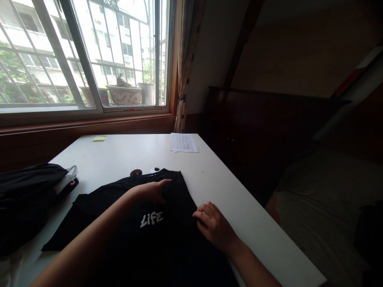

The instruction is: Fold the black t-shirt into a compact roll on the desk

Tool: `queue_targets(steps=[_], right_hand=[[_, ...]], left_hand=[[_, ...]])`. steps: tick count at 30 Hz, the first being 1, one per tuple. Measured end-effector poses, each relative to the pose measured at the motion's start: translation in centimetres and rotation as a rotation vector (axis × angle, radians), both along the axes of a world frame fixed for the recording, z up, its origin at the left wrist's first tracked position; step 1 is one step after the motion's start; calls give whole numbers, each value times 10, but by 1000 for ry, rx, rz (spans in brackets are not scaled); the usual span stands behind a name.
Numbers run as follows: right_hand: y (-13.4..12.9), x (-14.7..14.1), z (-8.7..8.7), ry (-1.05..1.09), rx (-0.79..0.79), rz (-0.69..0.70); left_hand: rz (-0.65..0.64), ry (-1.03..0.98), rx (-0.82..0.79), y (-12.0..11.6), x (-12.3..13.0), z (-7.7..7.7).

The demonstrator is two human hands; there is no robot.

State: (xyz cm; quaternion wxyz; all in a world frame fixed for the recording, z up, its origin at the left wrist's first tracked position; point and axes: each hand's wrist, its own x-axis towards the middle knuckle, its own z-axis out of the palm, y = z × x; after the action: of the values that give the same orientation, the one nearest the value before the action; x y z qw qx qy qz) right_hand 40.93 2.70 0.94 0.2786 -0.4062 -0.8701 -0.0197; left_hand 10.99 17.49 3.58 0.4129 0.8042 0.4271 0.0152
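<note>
A black T-shirt (176,235) lies spread on the white table, with white lettering on its front. One sleeve spreads out to the left. My left hand (154,190) rests on the upper part of the shirt, its fingers apart and one stretched to the right. At the shirt's right edge, my right hand (213,224) has its fingers bent and closed on the fabric. Just beyond the collar sit a brown round object (136,172) and a white ring-shaped object (155,170), both partly covered by the shirt.
The white table (239,207) stands below a barred window (125,52). Dark clothes (26,199) are heaped at its left. Printed papers (184,142) and a yellow note (99,138) lie toward the back. A dark wooden cabinet (239,123) stands to the right.
</note>
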Motion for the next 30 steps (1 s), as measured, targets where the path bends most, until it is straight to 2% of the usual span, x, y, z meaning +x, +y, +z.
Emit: queue_targets(steps=[4,8,10,13,17,20,24,30], right_hand=[[0,4,0,-5,-35,8],[0,6,-1,-32,-70,37],[-1,6,-1,-50,-72,41],[-2,4,-1,-57,-68,35],[-2,4,1,-24,-81,48],[-3,5,2,-10,-112,66],[-3,6,0,19,-125,69],[1,10,-5,61,-92,8]], left_hand=[[37,54,289,-4,16,9],[26,10,551,-4,52,13],[-34,-14,624,-3,70,6],[-104,-19,682,2,85,-13],[-85,23,710,14,78,-39],[-45,49,723,23,66,-48],[-48,40,746,29,54,-50],[-80,-29,763,28,37,-45]])
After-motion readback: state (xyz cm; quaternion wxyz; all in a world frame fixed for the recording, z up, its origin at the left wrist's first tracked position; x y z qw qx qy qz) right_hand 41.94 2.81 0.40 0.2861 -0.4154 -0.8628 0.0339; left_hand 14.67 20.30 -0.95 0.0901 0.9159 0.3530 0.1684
